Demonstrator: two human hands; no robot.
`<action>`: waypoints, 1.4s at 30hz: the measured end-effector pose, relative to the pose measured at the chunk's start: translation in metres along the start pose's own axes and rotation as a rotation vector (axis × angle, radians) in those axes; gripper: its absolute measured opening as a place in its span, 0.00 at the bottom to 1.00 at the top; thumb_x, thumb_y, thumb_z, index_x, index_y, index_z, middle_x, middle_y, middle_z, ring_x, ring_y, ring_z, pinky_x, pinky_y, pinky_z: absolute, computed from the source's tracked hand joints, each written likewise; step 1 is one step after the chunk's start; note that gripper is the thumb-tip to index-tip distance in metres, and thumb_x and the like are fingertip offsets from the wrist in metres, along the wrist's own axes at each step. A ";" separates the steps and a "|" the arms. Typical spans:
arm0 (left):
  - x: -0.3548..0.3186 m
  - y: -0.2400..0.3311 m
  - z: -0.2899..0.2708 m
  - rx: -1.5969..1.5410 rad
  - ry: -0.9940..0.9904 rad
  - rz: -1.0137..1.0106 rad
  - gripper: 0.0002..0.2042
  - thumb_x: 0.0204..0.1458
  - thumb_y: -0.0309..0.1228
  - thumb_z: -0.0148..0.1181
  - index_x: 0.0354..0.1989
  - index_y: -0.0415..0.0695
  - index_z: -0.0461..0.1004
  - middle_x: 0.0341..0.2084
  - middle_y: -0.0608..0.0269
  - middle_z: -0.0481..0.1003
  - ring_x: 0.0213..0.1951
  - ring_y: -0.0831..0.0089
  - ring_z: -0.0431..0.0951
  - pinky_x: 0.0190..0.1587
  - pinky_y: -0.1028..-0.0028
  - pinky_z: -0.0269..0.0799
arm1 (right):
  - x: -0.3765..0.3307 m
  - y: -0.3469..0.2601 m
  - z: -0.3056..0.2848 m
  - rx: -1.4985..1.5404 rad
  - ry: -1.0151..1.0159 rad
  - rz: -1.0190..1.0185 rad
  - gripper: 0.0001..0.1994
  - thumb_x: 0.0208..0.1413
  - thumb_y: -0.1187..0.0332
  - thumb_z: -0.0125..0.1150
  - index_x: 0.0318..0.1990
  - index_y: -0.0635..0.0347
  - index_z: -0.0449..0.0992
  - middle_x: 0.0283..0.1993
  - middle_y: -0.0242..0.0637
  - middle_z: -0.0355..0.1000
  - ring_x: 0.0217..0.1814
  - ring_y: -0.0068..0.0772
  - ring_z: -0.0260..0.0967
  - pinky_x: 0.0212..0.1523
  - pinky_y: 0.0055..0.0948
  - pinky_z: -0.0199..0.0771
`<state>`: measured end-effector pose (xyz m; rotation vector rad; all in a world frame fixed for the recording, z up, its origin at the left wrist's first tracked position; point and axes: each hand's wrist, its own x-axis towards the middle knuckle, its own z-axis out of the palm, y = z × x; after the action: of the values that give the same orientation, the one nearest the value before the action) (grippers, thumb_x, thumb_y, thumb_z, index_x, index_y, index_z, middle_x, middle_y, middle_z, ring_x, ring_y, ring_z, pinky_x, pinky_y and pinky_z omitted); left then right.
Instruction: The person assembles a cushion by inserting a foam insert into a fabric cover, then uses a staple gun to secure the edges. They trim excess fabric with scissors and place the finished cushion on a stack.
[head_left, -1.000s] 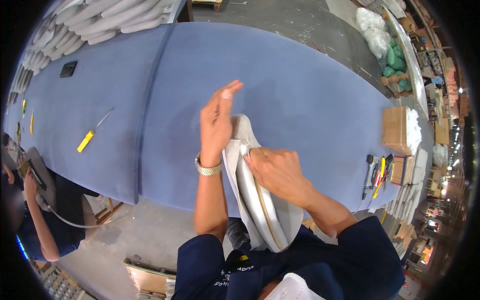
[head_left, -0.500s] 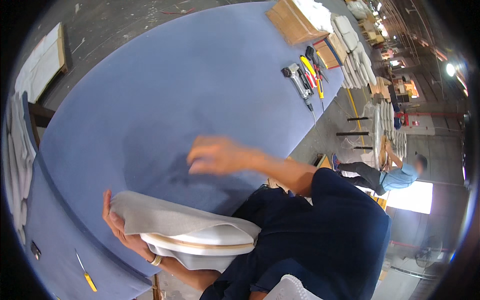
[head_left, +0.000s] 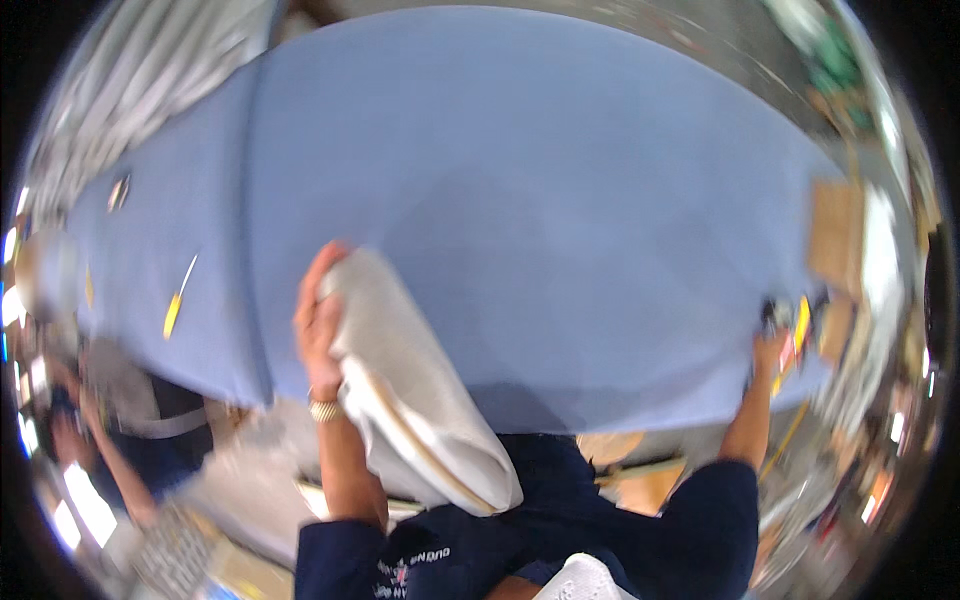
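Note:
My left hand (head_left: 320, 325), with a gold band at its wrist, grips the far end of a seat pad (head_left: 395, 330). Light grey fabric wraps this pad, and white foam and a thin wooden board edge show along its open side. Its near end leans against my body. Far to the right, my right arm is stretched out and my right hand (head_left: 768, 350) is closed around a staple gun (head_left: 776, 312). Only the tool's dark head shows clearly; the hand covers its body. Beside it lie yellow-handled pliers (head_left: 803, 318), blurred.
Blue cloth covers the long table (head_left: 560, 220), which has a raised seam toward the left. A yellow screwdriver (head_left: 173, 315) and a small dark object (head_left: 119, 192) lie on the left part. A cardboard box (head_left: 836, 232) stands at the right end. Another person (head_left: 120, 450) is at the left.
My view has turned toward the left. My right hand has gone from above the middle of the table to the staple gun at the right. The left hand still holds the seat pad, now more upright.

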<state>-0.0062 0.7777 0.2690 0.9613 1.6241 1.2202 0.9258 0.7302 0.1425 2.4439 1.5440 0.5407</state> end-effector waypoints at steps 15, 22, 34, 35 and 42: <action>0.005 0.019 0.036 -0.063 -0.029 0.150 0.30 0.54 0.29 0.55 0.70 0.41 0.67 0.61 0.52 0.71 0.63 0.62 0.68 0.67 0.63 0.60 | 0.016 -0.389 -0.306 1.469 -0.666 -0.279 0.10 0.60 0.65 0.66 0.41 0.62 0.75 0.33 0.32 0.73 0.30 0.25 0.67 0.33 0.27 0.67; 0.008 0.009 0.031 -0.083 -0.062 0.206 0.33 0.52 0.32 0.56 0.70 0.41 0.66 0.62 0.50 0.71 0.66 0.57 0.67 0.70 0.59 0.57 | 0.024 -0.524 -0.466 1.473 -0.845 -1.053 0.17 0.51 0.71 0.66 0.49 0.64 0.74 0.44 0.38 0.74 0.43 0.29 0.73 0.45 0.28 0.73; 0.005 0.000 0.024 -0.128 -0.065 0.294 0.36 0.45 0.29 0.57 0.69 0.40 0.66 0.63 0.49 0.70 0.68 0.53 0.65 0.72 0.54 0.53 | -0.044 -0.590 -0.508 1.058 -0.876 -1.465 0.21 0.42 0.65 0.75 0.43 0.64 0.75 0.45 0.43 0.77 0.45 0.44 0.78 0.45 0.34 0.76; 0.005 -0.001 0.023 -0.126 -0.064 0.298 0.36 0.45 0.29 0.57 0.69 0.40 0.66 0.63 0.49 0.70 0.68 0.53 0.65 0.72 0.53 0.52 | -0.047 -0.591 -0.512 1.021 -0.866 -1.479 0.21 0.42 0.65 0.75 0.43 0.64 0.75 0.44 0.43 0.77 0.45 0.45 0.78 0.44 0.35 0.75; 0.012 -0.006 0.019 -0.154 -0.103 0.316 0.37 0.44 0.30 0.57 0.70 0.43 0.66 0.64 0.49 0.68 0.69 0.51 0.64 0.74 0.49 0.43 | -0.066 -0.591 -0.534 0.775 -0.820 -1.391 0.22 0.40 0.67 0.75 0.43 0.60 0.72 0.40 0.41 0.74 0.42 0.45 0.76 0.42 0.36 0.74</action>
<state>0.0071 0.7936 0.2577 1.1915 1.3105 1.4584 0.1938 0.9134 0.4058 0.8955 2.5521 -1.2495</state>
